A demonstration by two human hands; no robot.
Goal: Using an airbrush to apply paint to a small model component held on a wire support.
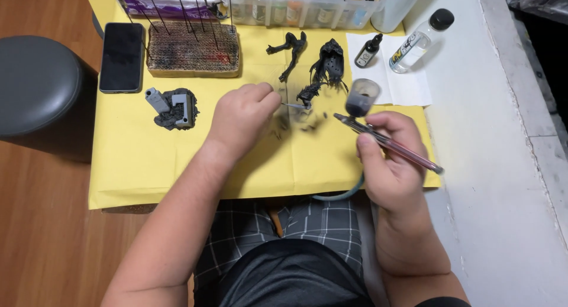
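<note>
Our right hand (393,156) has its fingers closed around the airbrush (384,142), its tip aimed at the small black piece (309,95). Our left hand (242,119) pinches the thin stick (294,105) holding that piece, near the middle of the yellow sheet (136,171) on the bench. We think a shaky stick could send black paint onto the sheet. The piece looks dark, spiky and wet.

Hobby painting corner in a home. Evidence: yellow paper (148,171) covering the table; airbrush (384,142) in the right-hand fingers (378,120); black-primed figure parts (325,67) just beyond the fingers; bottle rack (302,8) and cardboard pin block (192,49) farther back; wood floor (41,236) to the left.
</note>
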